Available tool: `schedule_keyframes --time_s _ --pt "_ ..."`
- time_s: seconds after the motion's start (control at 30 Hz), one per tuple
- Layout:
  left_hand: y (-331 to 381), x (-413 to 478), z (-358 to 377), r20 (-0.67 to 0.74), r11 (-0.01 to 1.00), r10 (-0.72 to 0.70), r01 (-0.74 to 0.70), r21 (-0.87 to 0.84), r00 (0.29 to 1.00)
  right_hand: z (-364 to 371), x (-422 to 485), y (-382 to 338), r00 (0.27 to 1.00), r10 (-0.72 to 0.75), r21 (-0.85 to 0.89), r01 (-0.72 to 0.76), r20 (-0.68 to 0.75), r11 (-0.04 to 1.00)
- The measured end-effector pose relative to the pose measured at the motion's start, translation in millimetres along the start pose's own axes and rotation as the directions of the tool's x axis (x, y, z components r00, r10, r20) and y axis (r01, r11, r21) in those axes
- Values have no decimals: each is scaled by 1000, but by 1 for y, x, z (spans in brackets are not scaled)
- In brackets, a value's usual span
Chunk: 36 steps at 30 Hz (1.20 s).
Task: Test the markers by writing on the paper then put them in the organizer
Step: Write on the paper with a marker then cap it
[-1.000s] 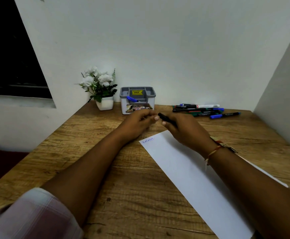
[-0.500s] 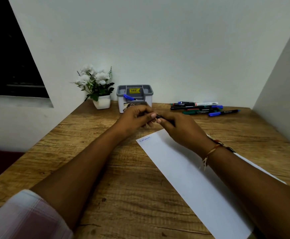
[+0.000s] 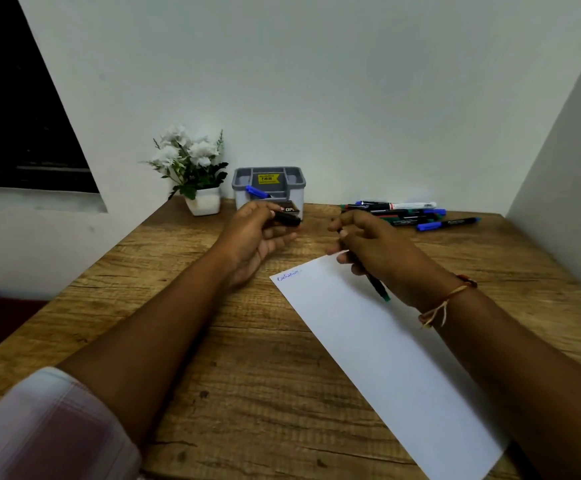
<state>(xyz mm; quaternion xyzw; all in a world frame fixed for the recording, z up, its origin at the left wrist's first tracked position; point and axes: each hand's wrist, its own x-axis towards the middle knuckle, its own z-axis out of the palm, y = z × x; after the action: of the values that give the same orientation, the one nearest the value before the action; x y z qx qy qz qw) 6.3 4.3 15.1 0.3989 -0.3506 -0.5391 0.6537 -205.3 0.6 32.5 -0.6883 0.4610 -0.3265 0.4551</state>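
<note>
Our left hand (image 3: 254,233) pinches the cap (image 3: 287,219); our right hand (image 3: 379,251) curls round the marker (image 3: 377,286), tip bare, above the paper (image 3: 403,358), toward the back edge of the table (image 3: 178,306). We should turn the tip down and write lightly.

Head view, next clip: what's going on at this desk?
A person is testing markers. The left hand holds a black cap, apparently pulled off the marker that the right hand grips above the paper. The paper carries one blue scribble at its far corner, nothing from this marker yet. One blue marker sits in the grey organizer; the other markers lie loose at the table's far edge.
</note>
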Motion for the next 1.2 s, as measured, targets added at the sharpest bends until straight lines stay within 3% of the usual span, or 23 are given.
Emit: schedule_keyframes --time_s 0.1,0.2,0.23,0.3,0.33,0.4,0.63,0.73,0.87,1.2 --pt "0 1 -2 -16 999 7 -7 44 1000 2 0 -1 995 75 347 -93 66 933" --pt "0 0 -3 -21 934 33 -23 357 999 8 1 4 997 39 384 -64 73 921" --pt "-1 0 -5 9 850 56 -52 524 998 11 2 7 998 41 358 -59 57 932" --pt "0 1 -11 129 565 88 -156 811 988 16 3 10 999 47 288 -47 5 956" --pt "1 1 -13 193 438 68 -203 876 979 18 4 11 999 37 249 -29 -29 968" --pt "3 -1 -16 257 332 -29 -233 914 966 21 6 14 995 -12 145 26 -99 989" --pt "3 1 -18 300 312 -131 -248 917 945 31 11 26 981 -70 -85 55 -180 995" --pt "4 1 -19 310 312 -154 -252 916 938 34 11 24 982 -130 -153 109 -137 982" --pt "5 2 -19 310 318 -170 -245 916 936 34 13 25 987 -137 -165 123 -80 979" --pt "5 3 -18 294 332 -177 -225 916 939 36 17 27 989 -103 -158 85 -105 984"
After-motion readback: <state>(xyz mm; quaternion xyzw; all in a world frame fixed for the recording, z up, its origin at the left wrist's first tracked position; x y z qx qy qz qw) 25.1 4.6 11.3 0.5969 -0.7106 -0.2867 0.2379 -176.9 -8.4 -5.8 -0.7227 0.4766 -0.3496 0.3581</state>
